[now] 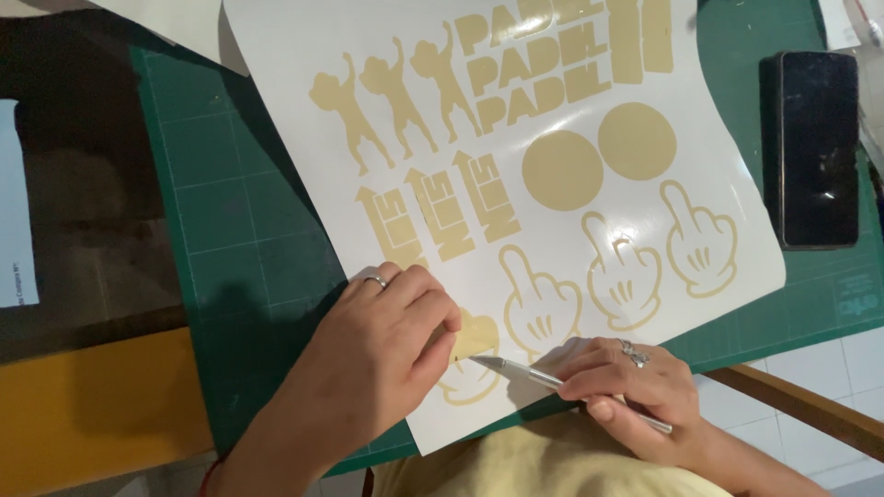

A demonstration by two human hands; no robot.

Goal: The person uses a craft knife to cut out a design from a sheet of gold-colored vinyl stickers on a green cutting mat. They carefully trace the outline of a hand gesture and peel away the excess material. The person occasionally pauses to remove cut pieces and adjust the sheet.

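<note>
Beige vinyl, mid-weeding.
Our left hand pinched a decal piece; right hand gripped the craft knife, needing careful lifting.

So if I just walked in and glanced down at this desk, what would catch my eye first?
Probably the big white sheet covered in tan vinyl cut-out shapes, curling on the dark green gridded cutting mat. At its near edge the left hand pinches a tan piece while the right hand holds a slim silver craft knife, tip at that piece. A black phone lies at the far right.
</note>
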